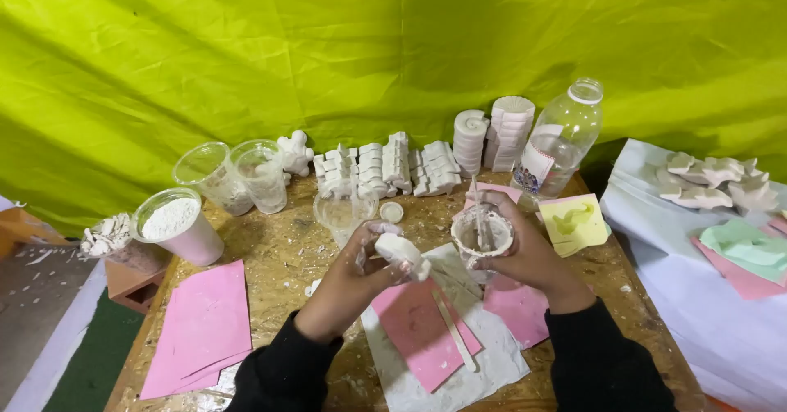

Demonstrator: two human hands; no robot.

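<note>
My left hand (361, 268) grips a small white plaster-coated mould (402, 252), held up over a pink sheet (418, 330) on white paper. My right hand (525, 252) holds a plaster-smeared plastic cup (482, 236) with a thin stick standing in it. The two hands are close together above the middle of the wooden table (283, 248). A flat wooden stick (452, 326) lies on the pink sheet below them.
Rows of white plaster casts (393, 166) line the back with a clear plastic bottle (566, 137). Cups stand at left, one holding white powder (174, 219). Pink sheets (201, 330) lie front left, a yellow mould (574, 223) at right, more casts on a side table (709, 182).
</note>
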